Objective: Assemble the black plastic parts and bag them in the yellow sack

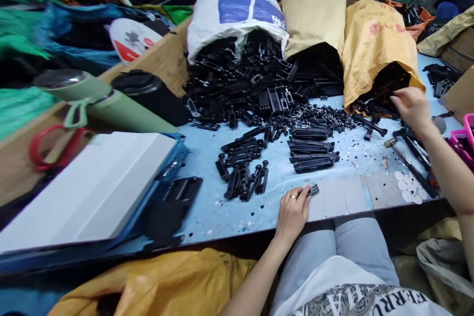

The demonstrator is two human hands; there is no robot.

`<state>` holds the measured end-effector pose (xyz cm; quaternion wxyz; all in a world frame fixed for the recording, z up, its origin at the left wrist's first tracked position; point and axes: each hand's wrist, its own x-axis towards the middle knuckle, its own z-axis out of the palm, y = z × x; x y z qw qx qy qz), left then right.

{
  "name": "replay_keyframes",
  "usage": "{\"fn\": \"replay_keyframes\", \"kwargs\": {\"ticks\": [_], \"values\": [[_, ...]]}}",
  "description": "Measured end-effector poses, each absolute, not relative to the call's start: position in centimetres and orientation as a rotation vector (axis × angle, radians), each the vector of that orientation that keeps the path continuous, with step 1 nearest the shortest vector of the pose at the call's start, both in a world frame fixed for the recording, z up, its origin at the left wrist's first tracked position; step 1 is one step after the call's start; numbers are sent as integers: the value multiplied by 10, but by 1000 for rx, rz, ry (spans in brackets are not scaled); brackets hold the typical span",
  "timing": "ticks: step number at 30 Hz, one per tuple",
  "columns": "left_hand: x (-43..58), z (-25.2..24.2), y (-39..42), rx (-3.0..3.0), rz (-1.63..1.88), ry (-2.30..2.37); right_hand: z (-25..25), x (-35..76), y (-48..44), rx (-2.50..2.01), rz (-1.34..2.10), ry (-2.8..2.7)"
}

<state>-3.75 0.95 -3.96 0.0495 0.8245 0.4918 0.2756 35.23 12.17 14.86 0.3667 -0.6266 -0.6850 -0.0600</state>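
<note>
My left hand rests at the table's front edge, thumb and fingers closed on a small black plastic part with a slotted end. My right hand is raised at the mouth of the orange sack, slightly blurred. Its fingers are drawn together, and whatever they hold is too small to make out. Dark parts lie inside the sack's opening. In front of me are a stack of long black plastic pieces and a group of shorter black pieces. Behind them spreads a heap of small black parts.
A white sack and a beige sack spill black parts at the back. On the right lie a hammer and a pink basket. To the left are a green bottle, red scissors and a white board.
</note>
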Motion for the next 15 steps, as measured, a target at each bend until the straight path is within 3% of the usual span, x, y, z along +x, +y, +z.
{"fn": "replay_keyframes", "kwargs": {"ticks": [4, 7, 15], "values": [[-42, -42, 6, 2496, 891, 1485, 100, 232, 228, -1512, 339, -1802], [-46, -43, 3, 2484, 919, 1477, 66, 170, 291, -1743, 680, -1490], [-52, -43, -3, 2478, 928, 1507, 42, 113, 356, -1870, 895, -1080]]}}
